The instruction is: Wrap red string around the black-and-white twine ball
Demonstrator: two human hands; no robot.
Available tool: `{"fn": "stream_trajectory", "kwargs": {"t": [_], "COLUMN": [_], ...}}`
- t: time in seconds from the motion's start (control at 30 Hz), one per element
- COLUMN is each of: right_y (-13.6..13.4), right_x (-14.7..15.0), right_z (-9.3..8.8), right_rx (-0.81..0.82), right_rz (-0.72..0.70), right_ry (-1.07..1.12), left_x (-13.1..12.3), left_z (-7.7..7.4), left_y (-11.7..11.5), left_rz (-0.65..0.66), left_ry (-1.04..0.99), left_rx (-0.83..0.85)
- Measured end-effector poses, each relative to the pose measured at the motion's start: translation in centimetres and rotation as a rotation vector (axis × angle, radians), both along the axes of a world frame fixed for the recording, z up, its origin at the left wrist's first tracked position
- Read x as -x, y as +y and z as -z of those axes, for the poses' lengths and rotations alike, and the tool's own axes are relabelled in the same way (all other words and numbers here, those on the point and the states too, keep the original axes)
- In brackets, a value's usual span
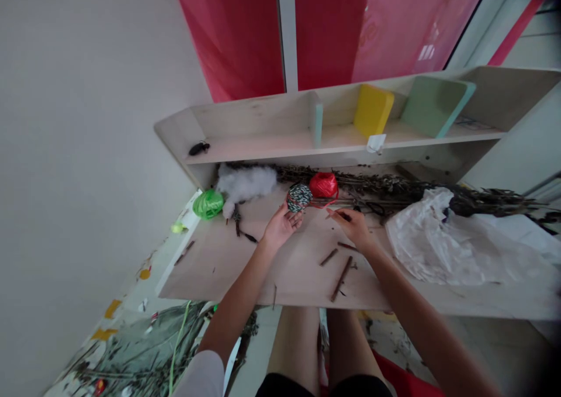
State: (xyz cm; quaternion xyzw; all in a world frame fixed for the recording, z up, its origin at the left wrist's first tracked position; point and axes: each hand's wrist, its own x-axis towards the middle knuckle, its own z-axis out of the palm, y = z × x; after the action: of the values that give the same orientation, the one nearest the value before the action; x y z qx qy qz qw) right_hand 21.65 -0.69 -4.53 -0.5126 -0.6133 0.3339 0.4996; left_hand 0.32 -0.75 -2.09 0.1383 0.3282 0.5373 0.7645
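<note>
Closest in, the person's bare legs (293, 344) sit just below the front edge of a pale wooden table (280, 283), with a red plastic object (394, 373) beside the right leg and leafy cut stems (140, 350) lying low on the left.

Both forearms reach over the table. The right hand (354, 227) has a closed grip, pinching a short dark twig (344, 216) between thumb and fingertips. The left hand (281, 226) is open, palm up and fingers loosely curled, its fingertips (291, 209) at or just against a ball of black-and-white twine (299, 197) (whether they actually press on it is hard to tell from here). Several cut twig pieces (340, 278) lie on the table in front of the hands.

A little farther on, a red raffia ball (323, 185) sits just beside the twine, and a loose red strand runs from it. To the left are a tuft of white cotton fluff (245, 182) and a green raffia ball (207, 204). A long bundle of budded branches (385, 189) stretches across the back of the table to the right, partly over a crumpled white plastic bag (456, 239).

Beyond stands a low shelf (342, 145) holding a yellow block (373, 110), with red panels (232, 34) behind it.
</note>
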Motion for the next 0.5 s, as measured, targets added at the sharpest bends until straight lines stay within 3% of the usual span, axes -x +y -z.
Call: {"fn": "stream_trajectory", "kwargs": {"t": [0.5], "right_y": [-0.5], "right_x": [0.27], "right_z": [-0.77], "right_rx": [0.046], "right_rz": [-0.072], "right_ry": [-0.01], "left_x": [0.07], "left_z": [-0.47], "left_y": [0.18], "left_rz": [-0.035], "left_ry": [-0.086], "left_rx": [0.126]}}
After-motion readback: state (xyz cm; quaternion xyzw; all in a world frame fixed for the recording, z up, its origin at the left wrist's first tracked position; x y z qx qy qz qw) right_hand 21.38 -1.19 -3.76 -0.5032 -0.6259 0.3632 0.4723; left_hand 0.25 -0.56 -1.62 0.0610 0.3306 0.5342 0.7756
